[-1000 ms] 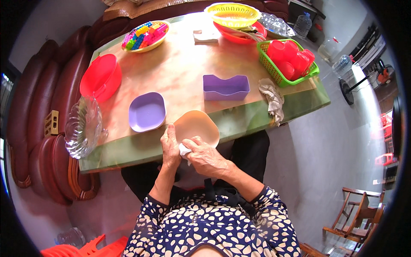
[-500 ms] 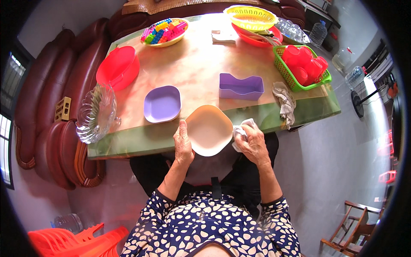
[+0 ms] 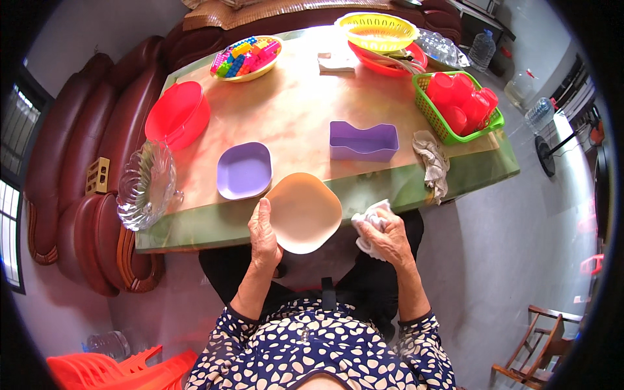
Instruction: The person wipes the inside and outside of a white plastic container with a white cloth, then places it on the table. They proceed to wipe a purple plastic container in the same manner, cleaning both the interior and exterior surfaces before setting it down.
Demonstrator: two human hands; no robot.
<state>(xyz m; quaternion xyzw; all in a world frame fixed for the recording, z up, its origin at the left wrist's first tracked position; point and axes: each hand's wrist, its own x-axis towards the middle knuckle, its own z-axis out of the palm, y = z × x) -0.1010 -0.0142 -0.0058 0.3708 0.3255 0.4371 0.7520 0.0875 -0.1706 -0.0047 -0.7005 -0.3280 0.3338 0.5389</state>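
Observation:
A cream, rounded-square bowl (image 3: 304, 213) is held over the near table edge, its inside facing up. My left hand (image 3: 263, 234) grips its left side, thumb along the rim and fingers underneath, out of sight. Apart from the bowl on the right, my right hand (image 3: 390, 239) is closed on a crumpled white cloth (image 3: 369, 227). Just beyond my left hand, a purple rounded-square dish (image 3: 244, 170) lies on the table. Farther right stands a purple open box (image 3: 364, 143) with a dipped side.
Around the table (image 3: 279, 117) stand a red basin (image 3: 179, 116), a clear glass bowl (image 3: 147, 186), a bowl of toy bricks (image 3: 224, 77), a yellow colander (image 3: 378, 31), and a green basket (image 3: 460, 135) with red cups. A crumpled cloth (image 3: 431, 166) hangs at the right edge.
My right hand with the white cloth has drawn away from the bowl's right rim. The bowl and my left hand have shifted slightly left and nearer.

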